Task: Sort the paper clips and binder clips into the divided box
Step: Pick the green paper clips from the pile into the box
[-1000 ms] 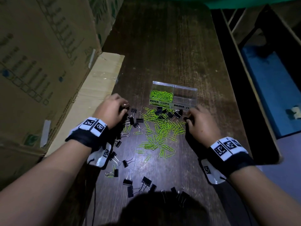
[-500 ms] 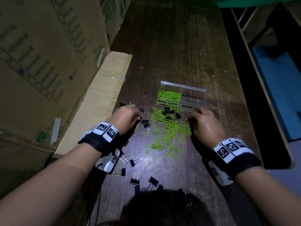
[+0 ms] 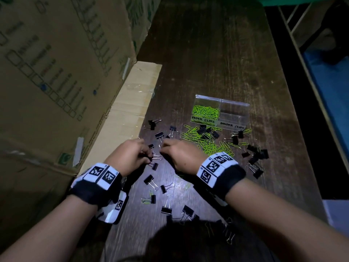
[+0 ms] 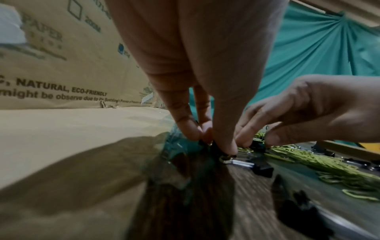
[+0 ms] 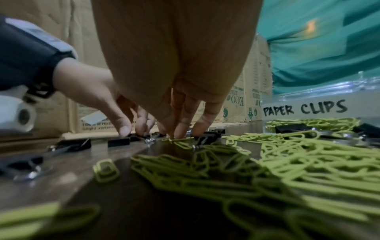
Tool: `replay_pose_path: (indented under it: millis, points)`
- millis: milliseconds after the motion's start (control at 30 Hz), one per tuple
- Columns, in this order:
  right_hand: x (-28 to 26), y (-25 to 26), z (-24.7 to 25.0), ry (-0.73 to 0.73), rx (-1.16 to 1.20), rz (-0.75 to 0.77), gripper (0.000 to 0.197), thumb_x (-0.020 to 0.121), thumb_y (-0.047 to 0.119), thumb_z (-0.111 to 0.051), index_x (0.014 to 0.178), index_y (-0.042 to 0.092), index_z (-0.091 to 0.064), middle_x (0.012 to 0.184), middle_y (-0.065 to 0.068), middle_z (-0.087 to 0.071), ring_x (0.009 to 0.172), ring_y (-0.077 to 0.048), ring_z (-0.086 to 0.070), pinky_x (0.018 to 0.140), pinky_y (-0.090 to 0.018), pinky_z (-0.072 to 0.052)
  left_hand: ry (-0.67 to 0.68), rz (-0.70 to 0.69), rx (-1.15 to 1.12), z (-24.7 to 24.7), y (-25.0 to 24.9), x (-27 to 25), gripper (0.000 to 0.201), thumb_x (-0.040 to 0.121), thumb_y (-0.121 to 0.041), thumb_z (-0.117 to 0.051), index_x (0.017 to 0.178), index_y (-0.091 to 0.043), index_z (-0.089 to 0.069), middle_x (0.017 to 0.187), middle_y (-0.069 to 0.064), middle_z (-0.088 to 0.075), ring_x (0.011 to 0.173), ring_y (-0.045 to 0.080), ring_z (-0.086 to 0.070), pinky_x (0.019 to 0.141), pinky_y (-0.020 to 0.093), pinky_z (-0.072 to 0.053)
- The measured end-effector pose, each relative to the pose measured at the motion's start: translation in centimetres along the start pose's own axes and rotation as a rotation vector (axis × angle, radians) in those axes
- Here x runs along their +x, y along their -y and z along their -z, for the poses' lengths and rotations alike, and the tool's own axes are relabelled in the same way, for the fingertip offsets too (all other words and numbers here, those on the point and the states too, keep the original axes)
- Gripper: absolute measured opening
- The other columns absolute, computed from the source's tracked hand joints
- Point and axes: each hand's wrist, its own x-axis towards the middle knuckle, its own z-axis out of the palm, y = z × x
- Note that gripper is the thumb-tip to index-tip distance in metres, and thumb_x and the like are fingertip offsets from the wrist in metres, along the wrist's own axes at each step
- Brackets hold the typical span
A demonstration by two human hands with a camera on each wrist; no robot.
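Note:
A clear divided box (image 3: pixel 235 106) stands on the dark wooden table; its left half, labelled PAPER CLIPS (image 5: pixel 304 108), holds green paper clips (image 3: pixel 205 111), and the right half looks bare. Loose green paper clips (image 3: pixel 209 146) lie in front of it, mixed with black binder clips (image 3: pixel 207 131). More binder clips (image 3: pixel 255 157) are scattered right, left and near me. My left hand (image 3: pixel 149 156) and right hand (image 3: pixel 163 150) meet left of the pile, fingers pointing down. The left hand (image 4: pixel 209 143) pinches a black binder clip; the right hand (image 5: pixel 180 135) pinches another beside it.
A big cardboard box (image 3: pixel 56 72) walls off the left, its flap (image 3: pixel 128 110) lying on the table close to my left hand. The table's right edge (image 3: pixel 294 118) drops off beyond the clips. Bare wood (image 3: pixel 207 53) stretches behind the divided box.
My right hand has crossed left from the front of the divided box, over the green pile, to meet my left hand. The left hand has drawn slightly nearer to me.

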Motion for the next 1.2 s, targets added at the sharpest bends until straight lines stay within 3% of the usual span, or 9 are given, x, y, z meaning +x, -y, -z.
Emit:
replay_pose_path:
  millis: [100, 300, 467, 633, 700, 800, 933, 1067, 1200]
  points:
    - [-1.1, -0.1, -0.1, 0.032, -0.069, 0.009, 0.03, 0.08, 0.002, -0.053, 0.109, 0.009, -0.057, 0.115, -0.006, -0.048, 0.105, -0.026, -0.051, 0.082, -0.038, -0.04, -0.012, -0.023, 0.038, 0.3, 0.3, -0.1, 0.011, 0.075, -0.018, -0.074, 0.085, -0.021, -0.073, 0.085, -0.003, -0.064, 0.081, 0.016, -0.062, 0.074, 0.033, -0.051]
    - [-3.9, -1.4, -0.4, 0.112, -0.133, 0.012, 0.033, 0.081, 0.004, -0.048, 0.113, 0.012, -0.052, 0.118, -0.005, -0.044, 0.112, -0.026, -0.049, 0.099, -0.046, -0.033, -0.014, -0.025, -0.027, 0.6, -0.4, -1.1, 0.014, 0.069, -0.028, -0.079, 0.076, -0.023, -0.068, 0.084, -0.003, -0.06, 0.08, 0.014, -0.059, 0.074, 0.032, -0.05]
    - [-6.3, -1.8, -0.2, 0.103, -0.171, 0.044, 0.028, 0.086, 0.008, -0.043, 0.113, 0.012, -0.052, 0.119, -0.005, -0.044, 0.103, -0.026, -0.049, 0.079, -0.035, -0.027, 0.268, -0.062, -0.021, 0.4, -2.5, -2.9, 0.015, 0.062, -0.032, -0.082, 0.071, -0.029, -0.07, 0.078, -0.014, -0.061, 0.078, 0.0, -0.056, 0.073, 0.028, -0.048]
    - [-7.7, -2.5, -0.7, 0.113, -0.13, 0.058, 0.02, 0.086, 0.016, -0.041, 0.102, 0.016, -0.054, 0.115, -0.001, -0.046, 0.095, -0.024, -0.053, 0.08, -0.037, -0.038, 0.368, -0.058, 0.075, -0.6, -2.7, -4.3, 0.024, 0.065, -0.029, -0.08, 0.086, -0.036, -0.071, 0.081, -0.015, -0.052, 0.077, 0.0, -0.048, 0.067, 0.026, -0.041]
    - [-8.1, -2.7, -0.8, 0.119, -0.11, 0.037, 0.025, 0.082, 0.022, -0.034, 0.096, 0.018, -0.054, 0.112, 0.003, -0.045, 0.089, -0.022, -0.054, 0.083, -0.041, -0.041, 0.361, -0.055, 0.101, -1.0, -2.6, -4.8, 0.029, 0.068, -0.03, -0.078, 0.094, -0.036, -0.07, 0.079, -0.016, -0.044, 0.08, 0.003, -0.047, 0.066, 0.026, -0.039]
    - [-8.5, -2.2, -1.1, 0.056, -0.099, -0.011, 0.015, 0.082, 0.021, -0.044, 0.09, 0.021, -0.057, 0.111, 0.006, -0.046, 0.088, -0.021, -0.055, 0.083, -0.038, -0.041, 0.298, -0.008, 0.039, -1.3, -2.5, -5.5, 0.022, 0.07, -0.03, -0.077, 0.091, -0.03, -0.069, 0.086, -0.013, -0.051, 0.09, 0.008, -0.051, 0.08, 0.029, -0.044]
    - [-7.8, 0.8, -1.7, -0.053, 0.038, -0.001, 0.016, 0.088, 0.022, -0.05, 0.097, 0.021, -0.063, 0.107, 0.002, -0.052, 0.095, -0.023, -0.052, 0.085, -0.036, -0.041, 0.274, 0.024, -0.001, -2.6, -2.7, -6.9, 0.029, 0.062, -0.038, -0.082, 0.083, -0.028, -0.064, 0.085, -0.012, -0.056, 0.081, 0.007, -0.054, 0.074, 0.028, -0.046]
    - [-5.9, 3.2, -2.4, 0.051, 0.092, 0.062, 0.018, 0.087, 0.021, -0.052, 0.098, 0.019, -0.066, 0.099, -0.003, -0.055, 0.104, -0.025, -0.051, 0.095, -0.047, -0.039, 0.206, 0.03, -0.059, -3.6, -2.4, -7.6, 0.023, 0.065, -0.034, -0.081, 0.068, -0.028, -0.058, 0.08, -0.009, -0.058, 0.076, 0.005, -0.052, 0.071, 0.024, -0.043]
    - [-4.6, 4.3, -2.7, 0.094, 0.12, 0.083, 0.017, 0.084, 0.022, -0.056, 0.097, 0.02, -0.067, 0.098, -0.001, -0.057, 0.104, -0.024, -0.051, 0.089, -0.044, -0.037, 0.085, 0.098, -0.238, -3.3, -1.5, -8.3, 0.031, 0.062, -0.028, -0.084, 0.057, -0.031, -0.054, 0.063, -0.009, -0.058, 0.065, 0.006, -0.055, 0.063, 0.017, -0.041]
